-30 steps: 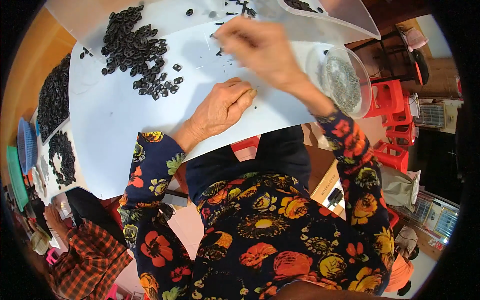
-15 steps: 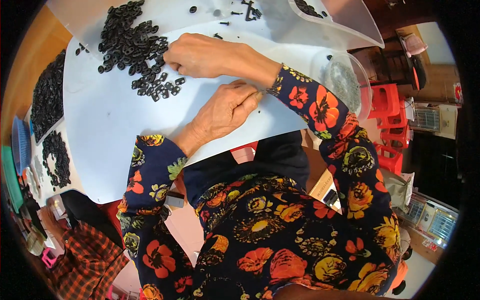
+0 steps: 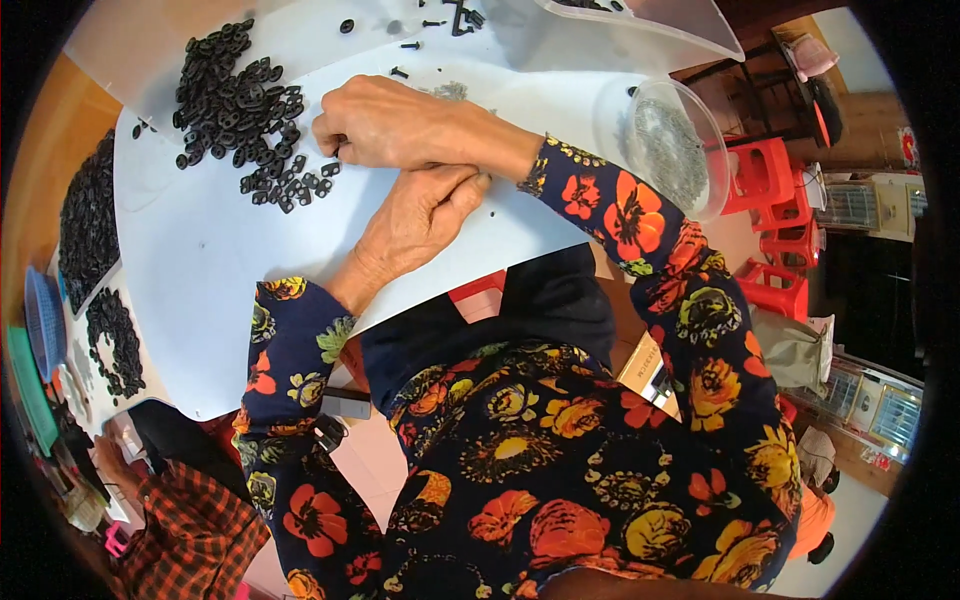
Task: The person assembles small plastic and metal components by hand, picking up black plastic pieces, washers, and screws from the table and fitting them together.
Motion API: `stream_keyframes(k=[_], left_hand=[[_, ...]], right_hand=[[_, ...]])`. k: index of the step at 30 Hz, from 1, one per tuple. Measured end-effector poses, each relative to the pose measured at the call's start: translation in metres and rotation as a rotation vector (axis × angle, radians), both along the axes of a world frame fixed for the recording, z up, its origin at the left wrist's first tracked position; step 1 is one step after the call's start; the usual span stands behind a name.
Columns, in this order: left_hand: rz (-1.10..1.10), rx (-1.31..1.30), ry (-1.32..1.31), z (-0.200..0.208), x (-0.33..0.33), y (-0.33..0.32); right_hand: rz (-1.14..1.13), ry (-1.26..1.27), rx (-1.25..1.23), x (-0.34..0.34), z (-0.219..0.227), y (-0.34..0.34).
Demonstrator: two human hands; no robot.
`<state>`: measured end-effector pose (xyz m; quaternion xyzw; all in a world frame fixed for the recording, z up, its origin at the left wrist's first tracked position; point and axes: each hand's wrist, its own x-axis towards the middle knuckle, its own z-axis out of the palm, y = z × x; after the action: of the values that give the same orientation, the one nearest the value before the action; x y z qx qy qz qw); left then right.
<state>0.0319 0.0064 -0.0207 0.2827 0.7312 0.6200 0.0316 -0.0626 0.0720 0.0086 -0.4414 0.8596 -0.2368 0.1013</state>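
My right hand [image 3: 385,125] has crossed over my left hand [image 3: 415,220], fingertips pinched at the edge of the heap of black parts [image 3: 245,110] on the white board [image 3: 230,260]. My left lies curled; its grip is hidden. A clear bowl [image 3: 670,145] sits right.

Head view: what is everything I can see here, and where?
White board: one, across the lap.
Small black parts: a big heap, upper left of the board.
Clear bowl: one, greyish bits inside, right.
Black parts in trays: two lots, far left.
Red stools: several, right.
Person in checked shirt: one, lower left.
Right hand: reaching across to the heap's edge; grip unclear.
Left hand: resting on the board, fingers curled.
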Motion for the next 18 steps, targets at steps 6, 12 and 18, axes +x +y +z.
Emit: stream_keyframes(k=[6, 12, 18], left_hand=[[0.006, -0.037, -0.259, 0.006, -0.002, -0.009], [0.084, 0.064, -0.362, 0.001, -0.006, -0.007], [0.222, 0.167, -0.325, 0.005, -0.007, -0.011]], right_hand=[[-0.149, -0.042, -0.288, 0.003, 0.008, 0.036], [-0.445, -0.336, -0.476, 0.026, 0.018, 0.078], [-0.463, -0.468, -0.721, 0.052, 0.004, 0.084]])
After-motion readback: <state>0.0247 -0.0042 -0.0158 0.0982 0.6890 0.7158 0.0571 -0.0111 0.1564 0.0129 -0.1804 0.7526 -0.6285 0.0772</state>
